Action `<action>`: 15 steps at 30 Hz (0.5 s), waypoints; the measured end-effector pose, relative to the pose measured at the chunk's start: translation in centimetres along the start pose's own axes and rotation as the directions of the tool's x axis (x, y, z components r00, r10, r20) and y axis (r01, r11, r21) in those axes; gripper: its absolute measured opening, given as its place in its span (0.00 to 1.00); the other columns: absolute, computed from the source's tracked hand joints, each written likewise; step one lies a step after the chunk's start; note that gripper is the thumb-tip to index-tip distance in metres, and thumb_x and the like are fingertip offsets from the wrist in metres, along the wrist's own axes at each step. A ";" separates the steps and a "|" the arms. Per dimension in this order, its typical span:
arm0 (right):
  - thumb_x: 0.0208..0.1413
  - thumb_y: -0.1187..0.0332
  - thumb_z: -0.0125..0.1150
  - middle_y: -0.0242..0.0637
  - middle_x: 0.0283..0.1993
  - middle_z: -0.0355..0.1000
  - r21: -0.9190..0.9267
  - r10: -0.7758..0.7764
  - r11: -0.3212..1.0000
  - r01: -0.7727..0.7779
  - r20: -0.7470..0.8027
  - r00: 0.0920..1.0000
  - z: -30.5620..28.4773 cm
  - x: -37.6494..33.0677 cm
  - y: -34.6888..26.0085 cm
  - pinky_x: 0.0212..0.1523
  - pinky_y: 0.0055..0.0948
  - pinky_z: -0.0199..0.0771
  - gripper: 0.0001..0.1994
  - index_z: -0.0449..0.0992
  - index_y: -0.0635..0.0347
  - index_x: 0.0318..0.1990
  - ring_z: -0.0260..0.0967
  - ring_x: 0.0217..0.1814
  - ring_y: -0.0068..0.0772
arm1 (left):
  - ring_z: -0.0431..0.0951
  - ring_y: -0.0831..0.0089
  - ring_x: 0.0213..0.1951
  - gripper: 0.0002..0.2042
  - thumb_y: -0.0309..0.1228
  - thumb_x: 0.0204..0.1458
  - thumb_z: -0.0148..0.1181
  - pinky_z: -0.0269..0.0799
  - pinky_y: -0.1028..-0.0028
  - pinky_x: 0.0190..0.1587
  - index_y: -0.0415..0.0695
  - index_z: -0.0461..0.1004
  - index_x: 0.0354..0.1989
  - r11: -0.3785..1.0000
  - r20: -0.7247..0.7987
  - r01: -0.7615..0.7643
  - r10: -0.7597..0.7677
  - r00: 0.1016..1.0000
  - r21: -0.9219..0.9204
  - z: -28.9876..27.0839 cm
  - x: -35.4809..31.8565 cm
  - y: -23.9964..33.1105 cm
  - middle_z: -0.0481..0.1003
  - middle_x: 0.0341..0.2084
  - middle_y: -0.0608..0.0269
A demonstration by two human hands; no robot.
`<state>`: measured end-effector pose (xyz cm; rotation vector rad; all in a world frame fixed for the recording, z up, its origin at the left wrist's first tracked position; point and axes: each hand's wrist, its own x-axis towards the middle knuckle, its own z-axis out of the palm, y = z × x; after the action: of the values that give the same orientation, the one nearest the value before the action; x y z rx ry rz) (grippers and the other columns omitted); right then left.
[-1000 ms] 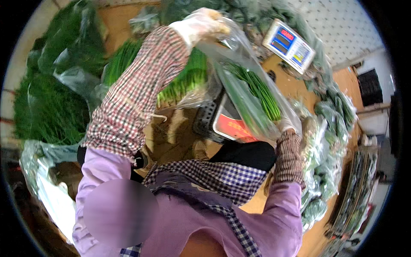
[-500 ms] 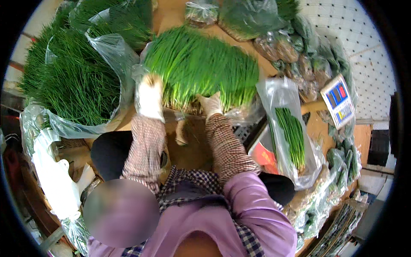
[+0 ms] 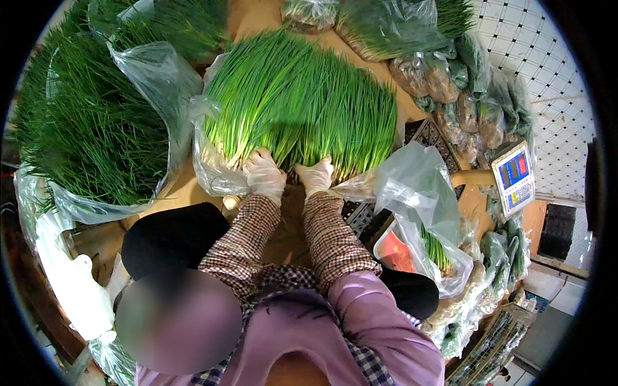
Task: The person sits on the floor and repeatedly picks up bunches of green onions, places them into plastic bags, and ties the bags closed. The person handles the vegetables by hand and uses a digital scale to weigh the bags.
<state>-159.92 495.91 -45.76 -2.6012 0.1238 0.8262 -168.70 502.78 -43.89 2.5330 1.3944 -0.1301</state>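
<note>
A wide bed of green chives (image 3: 302,96) with pale root ends toward me lies on clear plastic in front of me. At the root ends, left of the middle, my left hand (image 3: 265,175) in a white glove has its fingers closed around some stalks. My gloved right hand (image 3: 315,175) is just beside it, thumb toward the left hand, its fingers curled into the root ends; the fingertips are partly hidden. To the right, a clear plastic bag (image 3: 415,186) holds a smaller bunch of chives (image 3: 436,252), partly covered by the bag's folded-over film.
A big open bag of loose chives (image 3: 96,122) fills the left side. A scale display (image 3: 514,179) stands at right, near bagged bunches (image 3: 467,116). White plastic bags (image 3: 77,276) hang lower left. A red printed sheet (image 3: 394,252) lies under the clear bag.
My left hand has moved right and down from the bed's left edge to the root ends beside my right hand. The clear bag's film at right has slumped over its bunch.
</note>
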 end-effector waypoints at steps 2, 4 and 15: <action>0.27 0.65 0.72 0.54 0.55 0.57 0.211 -0.122 0.971 0.112 0.035 0.992 -1.1 1.7 2.1 0.54 0.30 0.59 0.51 0.45 0.72 0.59 0.56 0.56 0.45 | 0.66 0.62 0.41 0.32 0.37 0.33 0.64 0.64 0.68 0.45 0.38 0.56 0.46 0.999 0.037 0.029 -0.028 0.999 -0.031 -0.2 0.6 -0.4 0.63 0.35 0.55; 0.29 0.65 0.70 0.57 0.55 0.57 0.319 -0.070 0.946 0.053 0.041 0.997 -1.2 3.5 3.8 0.56 0.29 0.57 0.48 0.46 0.76 0.57 0.56 0.57 0.45 | 0.68 0.62 0.38 0.29 0.33 0.33 0.63 0.67 0.70 0.42 0.39 0.57 0.45 0.999 0.033 0.016 -0.015 0.999 -0.037 -0.7 1.0 -0.5 0.65 0.34 0.55; 0.44 0.72 0.53 0.38 0.31 0.70 0.898 -0.485 0.436 0.054 0.184 0.855 -4.3 -0.9 9.5 0.30 0.28 0.68 0.06 0.72 0.63 0.31 0.67 0.30 0.31 | 0.56 0.61 0.56 0.39 0.49 0.43 0.57 0.55 0.62 0.54 0.40 0.47 0.59 -0.222 0.649 0.676 0.191 0.737 -0.703 -5.5 -2.4 1.3 0.55 0.54 0.46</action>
<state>-160.27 485.49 -45.40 -1.3523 -0.0239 0.8608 -169.11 501.55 -37.92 0.5689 0.9540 0.1177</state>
